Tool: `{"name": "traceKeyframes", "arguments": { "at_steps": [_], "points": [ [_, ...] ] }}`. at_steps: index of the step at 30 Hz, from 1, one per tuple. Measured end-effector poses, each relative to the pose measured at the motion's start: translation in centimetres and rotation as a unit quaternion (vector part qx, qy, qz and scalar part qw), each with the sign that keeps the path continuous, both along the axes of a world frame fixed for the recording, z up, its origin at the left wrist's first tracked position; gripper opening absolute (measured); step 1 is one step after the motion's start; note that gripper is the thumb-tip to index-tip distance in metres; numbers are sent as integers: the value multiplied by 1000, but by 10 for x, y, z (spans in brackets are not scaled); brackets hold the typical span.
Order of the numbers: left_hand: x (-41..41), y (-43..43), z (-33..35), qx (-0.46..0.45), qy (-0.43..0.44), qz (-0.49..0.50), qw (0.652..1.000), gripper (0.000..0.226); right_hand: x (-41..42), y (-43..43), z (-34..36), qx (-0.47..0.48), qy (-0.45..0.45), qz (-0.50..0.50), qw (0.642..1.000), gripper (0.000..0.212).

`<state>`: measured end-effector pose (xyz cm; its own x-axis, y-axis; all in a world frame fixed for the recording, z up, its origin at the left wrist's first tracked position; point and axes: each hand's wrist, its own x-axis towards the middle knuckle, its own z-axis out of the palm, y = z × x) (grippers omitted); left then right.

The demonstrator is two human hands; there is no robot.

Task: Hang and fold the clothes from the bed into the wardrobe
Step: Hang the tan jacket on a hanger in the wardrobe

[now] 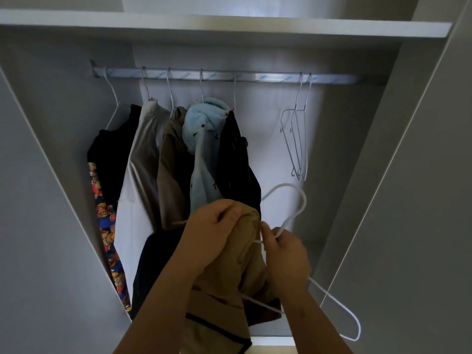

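L hand (213,232) curled, grips tan garment (224,297) top | R hand (290,256) pinches white hanger (305,201) neck

A home's clothes storage is showing here: a white built-in wardrobe (51,129) is standing open, with a shelf (229,24) running across its top and a metal rail (255,77) spanning the space below. Everyday clothes (150,159) are hanging from that rail on thin wire hangers, among them a black top (115,149), a pale blue fleece piece (204,121) and a cartoon-printed cloth (107,226). Two empty hangers (297,139) are dangling to the right.
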<state>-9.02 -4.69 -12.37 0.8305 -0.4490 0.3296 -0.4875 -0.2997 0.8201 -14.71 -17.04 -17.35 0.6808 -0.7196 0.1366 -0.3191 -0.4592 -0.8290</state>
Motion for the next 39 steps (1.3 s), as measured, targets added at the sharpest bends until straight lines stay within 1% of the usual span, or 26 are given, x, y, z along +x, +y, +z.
{"name": "traceKeyframes", "arguments": {
  "at_steps": [1,2,3,4,6,8,10,11,13,14,15,17,18,19,21,24,26,27,29,30,32,33,34,37,38,39],
  "points": [
    [2,2,-1,72,-83,9,994,24,0,-4,3,23,-32,-16,999,49],
    [5,3,-3,146,-163,15,976,27,1,-8,6,47,-69,-26,996,52],
    [7,4,-5,208,-220,21,953,32,2,-11,8,72,-108,-32,991,55],
    [8,4,-6,255,-247,22,934,38,3,-13,10,98,-141,-38,984,55],
    [8,4,-4,286,-268,17,920,51,4,-13,12,136,-182,-47,973,52],
    [11,2,-4,267,-299,22,916,51,5,-12,13,142,-207,-43,967,52],
    [10,3,-3,199,-296,30,934,40,5,-12,18,129,-223,-20,966,50],
    [10,3,-4,173,-294,30,939,37,5,-12,22,121,-231,-4,966,45],
    [12,5,-6,132,-288,44,947,34,4,-14,27,97,-251,28,963,22],
    [14,6,-6,111,-272,60,954,31,2,-14,27,78,-265,29,961,9],
    [15,8,-5,89,-242,79,963,28,-1,-15,24,61,-288,10,956,5],
    [22,15,0,48,-182,119,975,24,-9,-18,18,61,-350,-40,934,8],
    [27,20,3,32,-165,135,977,22,-13,-21,13,84,-359,-37,929,14],
    [31,25,6,21,-154,144,977,21,-16,-26,6,113,-344,-18,932,23],
    [36,36,16,-5,-136,142,981,16,-20,-35,-9,178,-251,28,951,34],
    [34,46,32,-21,-150,117,982,12,-16,-37,-37,226,-78,34,970,27],
    [31,47,39,-31,-157,88,983,14,-12,-29,-49,198,-18,76,977,17],
    [30,47,42,-37,-161,75,983,15,-9,-26,-53,173,12,123,977,29],
    [28,50,45,-50,-168,62,982,18,0,-19,-56,158,84,221,959,55],
    [28,53,46,-56,-169,62,982,21,5,-16,-58,147,137,251,947,58],
    [29,61,46,-67,-165,67,982,26,9,-14,-61,84,248,252,932,49],
    [31,66,46,-71,-161,70,982,28,9,-15,-63,54,274,233,931,45],
    [34,72,46,-74,-157,74,982,29,9,-17,-65,46,274,220,935,44],
    [44,87,45,-73,-148,75,983,28,8,-17,-70,125,227,239,936,69],
    [46,91,44,-71,-145,74,984,26,10,-15,-71,136,227,257,930,70],
    [47,93,43,-70,-141,73,985,25,12,-11,-72,124,234,277,924,64]
  ]
}}
